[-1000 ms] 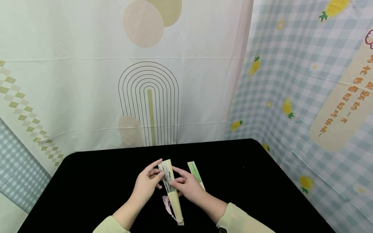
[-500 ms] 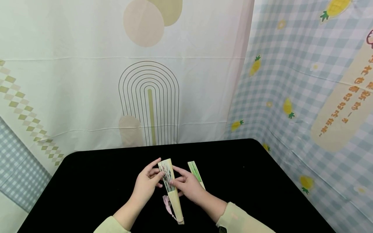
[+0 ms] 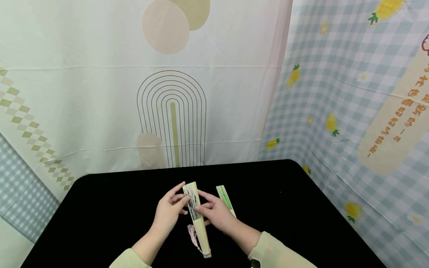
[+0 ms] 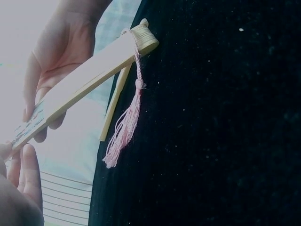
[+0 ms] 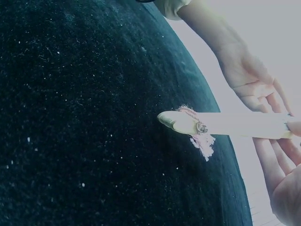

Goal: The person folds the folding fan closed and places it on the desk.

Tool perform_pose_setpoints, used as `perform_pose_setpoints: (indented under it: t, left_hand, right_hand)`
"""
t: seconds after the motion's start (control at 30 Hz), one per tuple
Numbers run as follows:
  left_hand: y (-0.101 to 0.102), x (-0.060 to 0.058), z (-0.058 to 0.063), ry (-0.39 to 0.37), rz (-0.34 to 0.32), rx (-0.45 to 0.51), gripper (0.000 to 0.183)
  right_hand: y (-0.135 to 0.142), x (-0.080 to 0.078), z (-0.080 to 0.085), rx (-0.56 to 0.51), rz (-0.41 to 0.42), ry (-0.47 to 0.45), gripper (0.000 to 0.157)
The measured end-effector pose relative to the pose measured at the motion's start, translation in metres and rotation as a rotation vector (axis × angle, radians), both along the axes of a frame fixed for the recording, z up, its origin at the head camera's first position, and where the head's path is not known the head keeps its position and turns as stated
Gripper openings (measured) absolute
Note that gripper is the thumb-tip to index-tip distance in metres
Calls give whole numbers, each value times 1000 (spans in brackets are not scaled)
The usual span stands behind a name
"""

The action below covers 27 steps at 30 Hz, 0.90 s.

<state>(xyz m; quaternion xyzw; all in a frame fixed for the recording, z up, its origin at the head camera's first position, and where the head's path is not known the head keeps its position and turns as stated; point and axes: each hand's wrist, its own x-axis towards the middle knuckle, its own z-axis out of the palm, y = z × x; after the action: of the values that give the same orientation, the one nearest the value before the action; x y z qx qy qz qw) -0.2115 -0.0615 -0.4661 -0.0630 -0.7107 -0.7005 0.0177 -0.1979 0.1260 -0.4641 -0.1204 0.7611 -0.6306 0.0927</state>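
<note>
A folded hand fan (image 3: 200, 227) with pale ribs and a dark-printed upper part is held between both hands, clear of the black table. From its lower end hangs a pink tassel (image 4: 124, 127). On the fan's left edge my left hand (image 3: 169, 212) pinches the printed part between thumb and fingers. My right hand (image 3: 218, 214) grips the opposite edge a little lower, thumb on the front. Behind the right hand lies a second folded fan (image 3: 225, 198) with a green print, its lower part hidden by that hand. Glare washes out the held fan's ribs in the right wrist view.
The black-covered table (image 3: 110, 208) has rounded far corners. A white patterned curtain (image 3: 234, 111) hangs behind it, and a blue checked curtain (image 3: 335, 93) with pineapples runs along the right side.
Almost nothing differs. Both hands keep the same grip on the fan, and its lower end has risen very slightly in the head view.
</note>
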Motion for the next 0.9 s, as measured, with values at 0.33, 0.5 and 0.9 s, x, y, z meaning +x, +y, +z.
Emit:
perform_pose_setpoints:
  t: [0.33, 0.5, 0.9]
  left_hand:
    - [-1, 0, -2, 3, -35, 19, 52]
    - [-1, 0, -2, 6, -39, 13, 51]
    - [1, 0, 1, -3, -30, 11, 50]
  right_hand:
    - [2, 1, 3, -10, 13, -11, 57]
    - [3, 1, 3, -33, 39, -26, 56]
    - [5, 1, 3, -37, 67, -31, 56]
